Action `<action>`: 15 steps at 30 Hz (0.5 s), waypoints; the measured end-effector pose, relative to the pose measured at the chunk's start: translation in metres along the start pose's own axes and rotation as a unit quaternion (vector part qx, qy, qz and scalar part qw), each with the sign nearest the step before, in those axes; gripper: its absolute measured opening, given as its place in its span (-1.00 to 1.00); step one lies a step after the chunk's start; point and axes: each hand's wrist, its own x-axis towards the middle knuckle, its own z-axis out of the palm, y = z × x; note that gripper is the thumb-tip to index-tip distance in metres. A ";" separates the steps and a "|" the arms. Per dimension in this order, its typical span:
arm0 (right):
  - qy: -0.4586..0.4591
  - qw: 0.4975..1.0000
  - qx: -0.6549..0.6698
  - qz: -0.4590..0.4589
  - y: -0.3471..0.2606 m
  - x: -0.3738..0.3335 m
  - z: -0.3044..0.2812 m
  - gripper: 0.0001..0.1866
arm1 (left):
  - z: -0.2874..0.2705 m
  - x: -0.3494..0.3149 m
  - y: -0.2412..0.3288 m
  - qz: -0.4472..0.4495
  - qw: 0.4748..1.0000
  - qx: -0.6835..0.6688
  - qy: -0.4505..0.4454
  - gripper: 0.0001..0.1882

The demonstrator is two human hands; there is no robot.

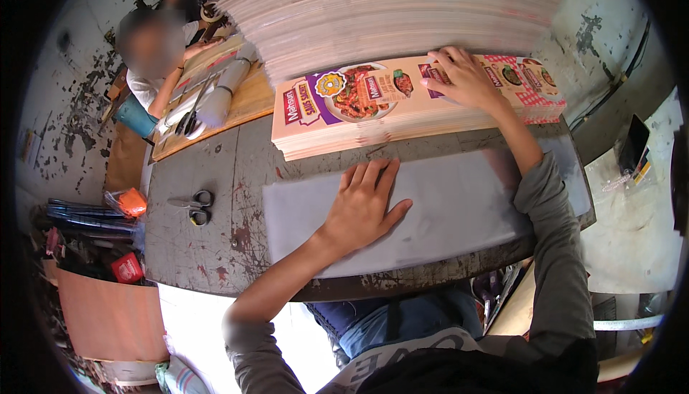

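Sleeves, 2; left hand, spread on plastic; right hand, half-open on cards, seemingly picking; next needs: firm pinch.

Dark-handled scissors lay on left part of worn grey table. At table's far left corner, wooden board bore second scissors; co-worker was there. Left of table sat orange bundle, red packet; right of table, dark flat object lay.

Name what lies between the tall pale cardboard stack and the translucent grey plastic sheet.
Head view: a low, peach, printed cardboard stack, then scratched grey tabletop.
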 end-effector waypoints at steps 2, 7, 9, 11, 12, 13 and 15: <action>-0.008 1.000 0.000 0.008 0.000 0.002 -0.003 -0.39 | 0.001 0.002 0.000 0.000 1.000 0.000 0.002 -0.40; 0.002 0.999 0.047 0.003 -0.006 0.001 -0.012 -0.34 | 0.000 -0.001 0.002 0.002 0.999 0.039 0.034 -0.41; 0.045 0.997 0.069 -0.015 -0.004 0.000 -0.009 -0.34 | -0.001 0.000 0.006 0.018 0.993 0.089 0.078 -0.45; 0.045 0.996 0.078 -0.011 -0.009 0.000 -0.015 -0.34 | -0.005 -0.001 0.011 0.035 0.983 0.139 0.114 -0.54; 0.045 0.995 0.083 -0.009 -0.011 0.001 -0.017 -0.34 | -0.004 -0.003 0.011 0.041 0.983 0.141 0.114 -0.56; 0.058 0.996 0.069 -0.023 -0.010 0.001 -0.017 -0.32 | -0.002 -0.004 0.012 0.050 0.982 0.144 0.115 -0.57; 0.064 0.997 0.048 -0.016 -0.012 0.001 -0.020 -0.29 | -0.001 -0.005 0.012 0.069 0.977 0.150 0.134 -0.65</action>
